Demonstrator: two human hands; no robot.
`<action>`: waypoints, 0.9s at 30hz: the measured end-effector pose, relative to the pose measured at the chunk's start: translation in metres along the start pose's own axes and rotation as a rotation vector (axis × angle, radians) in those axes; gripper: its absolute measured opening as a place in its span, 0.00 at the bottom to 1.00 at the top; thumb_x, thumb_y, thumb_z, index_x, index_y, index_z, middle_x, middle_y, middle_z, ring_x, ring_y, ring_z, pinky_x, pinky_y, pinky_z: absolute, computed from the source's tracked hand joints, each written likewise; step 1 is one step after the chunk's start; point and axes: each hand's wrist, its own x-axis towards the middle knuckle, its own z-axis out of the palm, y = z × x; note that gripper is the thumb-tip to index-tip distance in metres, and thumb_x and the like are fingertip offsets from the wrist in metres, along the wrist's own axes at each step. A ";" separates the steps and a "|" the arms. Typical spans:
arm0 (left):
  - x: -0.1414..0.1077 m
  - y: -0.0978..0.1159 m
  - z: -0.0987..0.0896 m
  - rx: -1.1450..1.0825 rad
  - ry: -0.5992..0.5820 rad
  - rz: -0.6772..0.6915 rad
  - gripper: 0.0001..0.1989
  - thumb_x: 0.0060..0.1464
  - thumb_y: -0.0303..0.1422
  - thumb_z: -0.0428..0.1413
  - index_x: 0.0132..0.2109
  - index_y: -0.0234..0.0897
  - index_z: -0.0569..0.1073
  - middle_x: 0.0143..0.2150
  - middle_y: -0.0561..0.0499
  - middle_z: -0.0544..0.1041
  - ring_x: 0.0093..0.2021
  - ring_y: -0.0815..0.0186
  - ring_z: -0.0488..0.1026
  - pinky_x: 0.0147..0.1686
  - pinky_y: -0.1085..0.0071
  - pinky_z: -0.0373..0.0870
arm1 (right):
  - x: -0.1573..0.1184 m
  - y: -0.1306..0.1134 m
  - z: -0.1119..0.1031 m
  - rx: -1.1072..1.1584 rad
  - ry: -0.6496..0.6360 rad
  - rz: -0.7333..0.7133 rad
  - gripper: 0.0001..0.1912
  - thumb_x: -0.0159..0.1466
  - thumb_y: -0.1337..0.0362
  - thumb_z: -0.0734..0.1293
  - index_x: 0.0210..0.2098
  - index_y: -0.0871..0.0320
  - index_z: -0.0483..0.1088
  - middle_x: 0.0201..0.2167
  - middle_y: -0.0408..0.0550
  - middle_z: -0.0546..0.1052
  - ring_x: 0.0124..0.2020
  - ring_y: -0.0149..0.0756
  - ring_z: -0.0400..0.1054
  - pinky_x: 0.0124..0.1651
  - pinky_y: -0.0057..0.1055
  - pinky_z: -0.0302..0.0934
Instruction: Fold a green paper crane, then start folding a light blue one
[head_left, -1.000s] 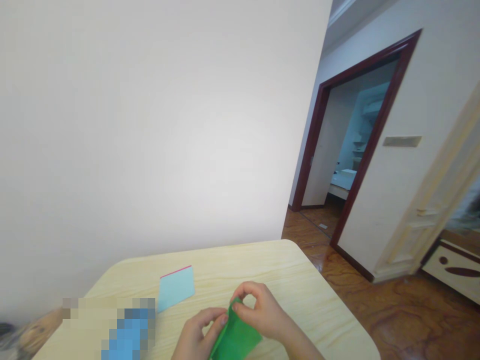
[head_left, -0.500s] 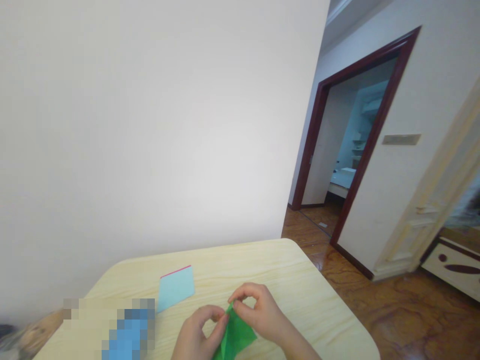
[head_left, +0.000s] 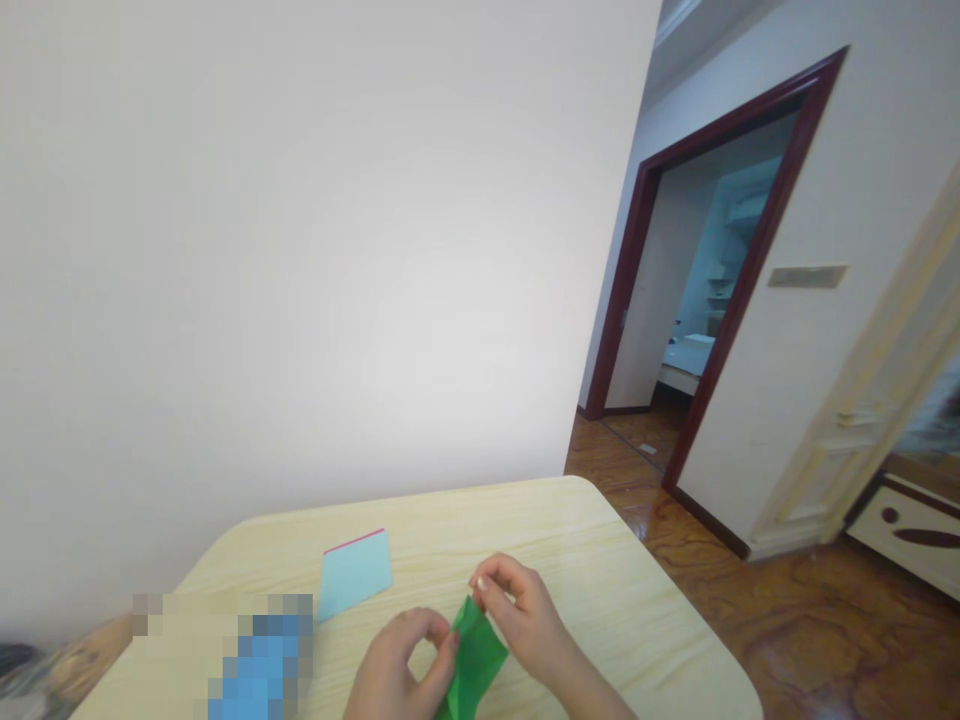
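Green paper (head_left: 480, 652), apparently folded, pinched at its left edge between thumb and finger of the left hand (head_left: 400, 662). At the far corner, thumb and finger of the right hand (head_left: 526, 618), tips almost together; cannot tell a firm hold from a light touch there. Held slanting over the near part of the table (head_left: 637, 625), between the two hands, with the lower end cut off by the bottom of the view. Cannot tell how many layers.

Looks thin and very light, with next to no weight to bear. Likely fairly stiff along a fold, yet limp across the broad face; easy to bend, easy to crumple, apt to tear under a hard pull from opposite sides. Probably dry and not very slippery, so no call for squeezing. Best taken at edges and corners, with fingertips only, close to a fold for support and clear of the flat middle, to avoid stray wrinkles.

Farther out, left of the paper and well apart, a pale blue sheet (head_left: 355, 576), flat, pink along its far edge. Nearer and farther left, a blue thing (head_left: 259, 668), pixelated past recognising. Behind the table, a white wall (head_left: 337, 260); to the right, brown floor (head_left: 840, 640).
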 end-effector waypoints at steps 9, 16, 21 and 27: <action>-0.001 0.001 0.000 0.080 0.032 0.084 0.07 0.52 0.31 0.51 0.28 0.39 0.71 0.27 0.54 0.77 0.31 0.65 0.74 0.34 0.71 0.70 | -0.004 -0.008 0.001 -0.131 -0.092 0.065 0.04 0.49 0.71 0.68 0.26 0.60 0.73 0.24 0.43 0.74 0.29 0.33 0.68 0.36 0.27 0.61; -0.003 -0.002 -0.002 0.187 0.029 0.167 0.06 0.52 0.31 0.52 0.29 0.41 0.72 0.27 0.55 0.77 0.31 0.65 0.75 0.33 0.71 0.69 | -0.003 -0.008 0.001 -0.078 -0.087 0.062 0.03 0.51 0.70 0.67 0.25 0.61 0.74 0.24 0.45 0.76 0.29 0.33 0.69 0.35 0.27 0.62; -0.003 -0.003 -0.004 0.298 0.036 0.199 0.05 0.51 0.30 0.53 0.30 0.42 0.72 0.27 0.55 0.77 0.31 0.64 0.74 0.33 0.69 0.68 | -0.004 -0.008 0.001 -0.069 -0.075 0.041 0.04 0.52 0.69 0.67 0.24 0.62 0.74 0.23 0.46 0.76 0.28 0.34 0.69 0.34 0.27 0.62; -0.005 -0.005 -0.002 0.365 0.005 0.215 0.05 0.50 0.29 0.54 0.28 0.42 0.72 0.26 0.56 0.77 0.30 0.64 0.75 0.33 0.69 0.68 | -0.001 0.000 -0.003 0.003 -0.066 0.059 0.15 0.59 0.63 0.62 0.22 0.62 0.74 0.21 0.48 0.76 0.27 0.34 0.70 0.32 0.28 0.62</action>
